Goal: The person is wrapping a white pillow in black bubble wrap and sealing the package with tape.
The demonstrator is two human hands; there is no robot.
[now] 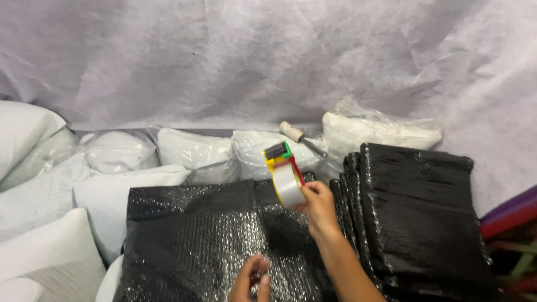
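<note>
Right grip (320, 208) clutches tape dispenser (284, 174); left grip (250, 279), half-curled, presses black bubble bag (212, 240) beside stack's edge (358, 223).

A packing workshop: stacked black bubble mailers (419, 212), bagged white pillows (193, 151), and a tape dispenser (285, 173).

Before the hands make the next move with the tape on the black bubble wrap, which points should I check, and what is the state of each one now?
1. Right hand grips the tape dispenser: ok.
2. Left hand rests on the black bubble-wrap sheet: ok.
3. Dispenser touches the sheet: not ok, it is held above it.
4. Free tape end ready: cannot tell.
5. Stack of black wrapped packs stays apart from the hands: ok.
6. Roller tool lies away, on the white bags: ok.
</note>
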